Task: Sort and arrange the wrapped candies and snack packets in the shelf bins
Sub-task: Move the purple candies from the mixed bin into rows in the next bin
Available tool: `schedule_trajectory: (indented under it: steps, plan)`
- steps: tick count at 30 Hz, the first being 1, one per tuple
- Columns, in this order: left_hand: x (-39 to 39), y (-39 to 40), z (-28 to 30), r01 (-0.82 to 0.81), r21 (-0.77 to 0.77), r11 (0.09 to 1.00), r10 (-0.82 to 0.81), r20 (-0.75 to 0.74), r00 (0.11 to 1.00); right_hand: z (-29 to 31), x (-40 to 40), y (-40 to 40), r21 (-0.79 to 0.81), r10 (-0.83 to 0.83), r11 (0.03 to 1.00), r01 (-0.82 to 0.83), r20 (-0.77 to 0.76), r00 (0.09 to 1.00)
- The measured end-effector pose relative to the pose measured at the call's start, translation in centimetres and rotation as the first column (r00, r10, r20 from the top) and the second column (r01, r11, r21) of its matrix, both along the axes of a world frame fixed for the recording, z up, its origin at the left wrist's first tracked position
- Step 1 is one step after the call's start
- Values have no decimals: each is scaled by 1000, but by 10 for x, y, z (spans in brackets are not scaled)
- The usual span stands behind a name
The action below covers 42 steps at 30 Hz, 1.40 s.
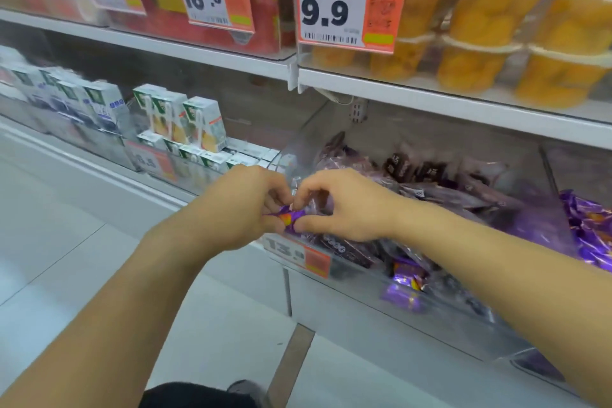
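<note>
1. Item in hand: one purple wrapped candy (pixel 287 217), orange mark at its middle. You hold it in front of the bin's front wall, above the orange price tag (pixel 299 255).
2. Grip, left hand (pixel 245 205): fingers curled, pinching the candy's left end.
3. Grip, right hand (pixel 341 205): thumb and fingertips pinching the candy's right end, the other fingers arched above.
4. Dark-packet bin (pixel 447 315): holds dark purple snack packets (pixel 414 175) in a loose heap. Several bright purple candies (pixel 405 288) lie against its front wall, at 4 o'clock from your hands. These look misplaced.
5. Candy bin (pixel 589 235), at 3 o'clock: filled with bright purple wrappers matching your item.
6. Progress, as judged: sorting is partway. One stray is lifted out but not yet placed; the strays at the front wall remain, and the packets are not yet lined up.
7. Nearby stock: drink cartons (pixel 185 122) at 10 o'clock, fruit cups (pixel 490 40) at 1 o'clock.
</note>
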<state>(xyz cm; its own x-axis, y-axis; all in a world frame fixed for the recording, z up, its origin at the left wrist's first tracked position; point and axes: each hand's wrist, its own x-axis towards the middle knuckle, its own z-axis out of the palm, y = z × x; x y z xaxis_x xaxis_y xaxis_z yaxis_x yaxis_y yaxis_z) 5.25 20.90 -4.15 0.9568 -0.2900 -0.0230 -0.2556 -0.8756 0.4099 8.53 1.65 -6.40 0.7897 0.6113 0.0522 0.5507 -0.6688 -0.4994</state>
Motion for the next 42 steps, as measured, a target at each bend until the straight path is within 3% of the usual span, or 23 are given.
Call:
schedule_trajectory:
  steps: [4,11,17,20,27,31,35,38,42]
  plan:
    - [1,-5,-2,-20,-9,1000,21,41,999,14,6,-26,-25,11,1000,-10,29,1000]
    - [0,-15,-10,-4,5,1000,4,22,1000,16,6,-29,-90,-3,996,-1,-52,999]
    - [-11,6,5,-170,-325,930,243,199,949,17,14,-15,42,-25,999,34,-202,979]
    - [-19,24,8,-244,-373,895,335,201,921,14,18,-5,172,-70,979,108,-214,974]
    - [-29,38,-8,-252,-408,877,300,55,952,13,24,36,-144,-98,987,71,-192,977]
    - [-30,40,-12,-300,-498,813,359,23,933,13,25,49,-156,-82,986,65,-101,991]
    - [-32,33,-8,-318,-657,684,409,-16,912,29,14,34,25,-94,995,94,-11,996]
    - [-35,26,-5,-314,-727,610,357,-101,928,43,-9,11,248,-180,951,186,-49,982]
    - [-40,2,2,-280,-800,530,149,-237,960,58,-52,-15,598,-217,708,376,-322,921]
